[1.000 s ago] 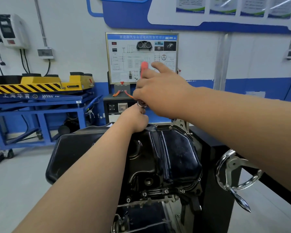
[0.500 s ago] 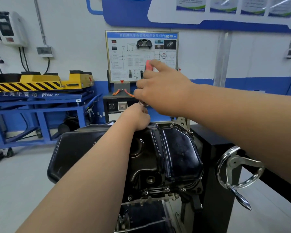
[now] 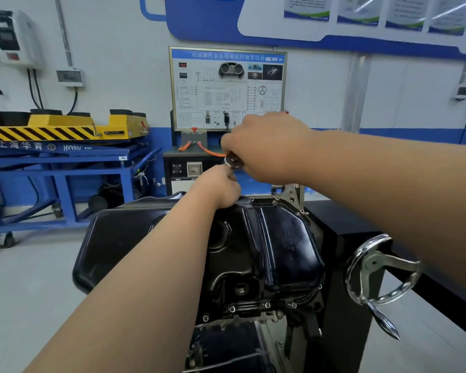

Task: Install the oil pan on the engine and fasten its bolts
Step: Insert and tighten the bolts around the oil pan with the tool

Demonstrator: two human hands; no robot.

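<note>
Your oil pan point(image 3: 280, 246) sits on the engine point(image 3: 253, 317), stiff, glossy, probably slick; your left hand point(image 3: 218, 188) curls at its far rim, seemingly round the hidden socket; your right hand point(image 3: 269, 149) grips the ratchet point(image 3: 232, 160); steady the tool low, never the pan's smooth wall

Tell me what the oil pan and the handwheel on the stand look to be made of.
Oil pan: likely pressed sheet metal, glossy black coat; pressed ribs and sharp reflections. Handwheel: probably chromed or polished metal; mirror-bright silver rim.
</note>
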